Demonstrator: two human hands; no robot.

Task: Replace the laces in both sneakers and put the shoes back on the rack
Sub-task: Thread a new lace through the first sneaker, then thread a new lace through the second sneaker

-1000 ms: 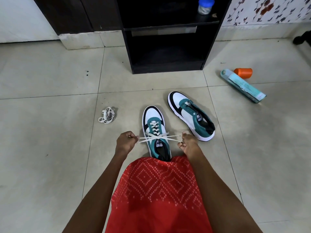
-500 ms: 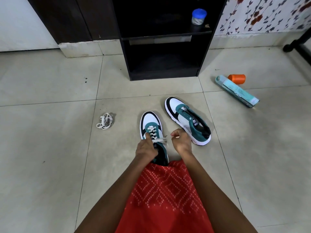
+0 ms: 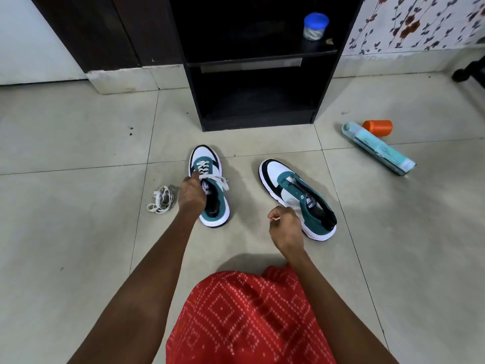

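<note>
Rack (image 3: pixel 257 122) as ref: laced sneaker (image 3: pixel 214 164) sits before its left half, toe toward it, w/ left hand (image 3: pixel 191 197) curled round the shoe's left side. Unlaced sneaker (image 3: pixel 294 190) lies before its right half, toe rackward, heel angled off right; right hand (image 3: pixel 286 228) is curled just beside it, can't tell if it pinches anything. Spare lace (image 3: pixel 161 199) lies out past the rack's left edge, just beside left hand, so prob. that arm's pick.
</note>
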